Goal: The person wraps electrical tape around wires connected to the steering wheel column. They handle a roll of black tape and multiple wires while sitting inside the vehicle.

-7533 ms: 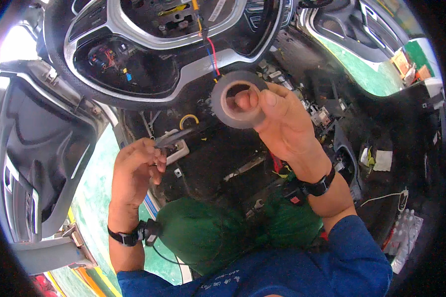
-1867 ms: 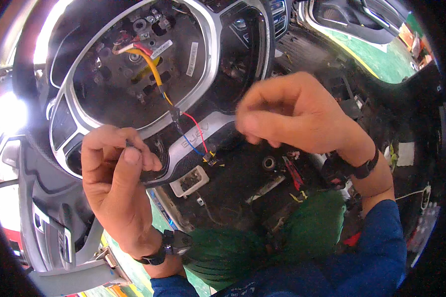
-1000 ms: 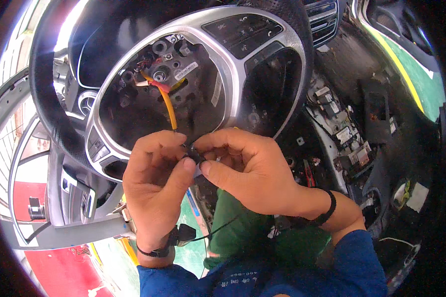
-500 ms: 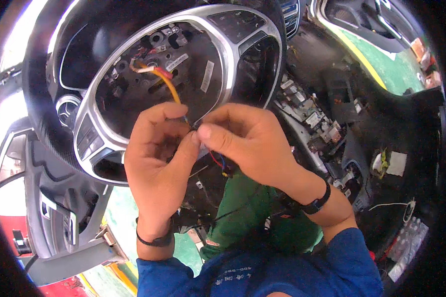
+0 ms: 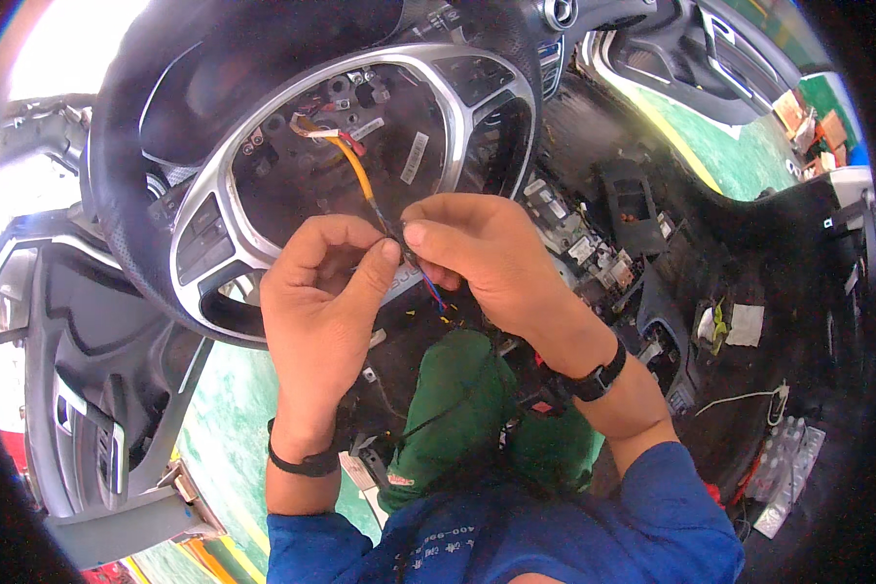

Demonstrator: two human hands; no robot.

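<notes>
A yellow-sleeved wire harness (image 5: 352,167) runs from the open hub of the steering wheel (image 5: 455,109) down to my fingers. Below the sleeve it turns dark, and thin red and blue wires (image 5: 434,288) with small yellow ends hang under my hands. My left hand (image 5: 323,292) pinches the dark stretch between thumb and forefinger. Close beside it, my right hand (image 5: 477,255) is closed on the same harness with thumb and fingertips. The fingertips almost touch, and the exact spot they grip is partly hidden.
To the right lies the stripped centre console (image 5: 594,243) with exposed parts. An open door (image 5: 102,389) stands at the left, another (image 5: 740,54) at the far right. A white cable (image 5: 749,397) and a silver blister sheet (image 5: 790,477) lie at lower right. My green-trousered knees (image 5: 457,399) are below.
My view has shifted, so the wheel sits lower in the picture. My fingertips have drawn slightly apart, and more of the dark stretch below the yellow sleeve shows.
</notes>
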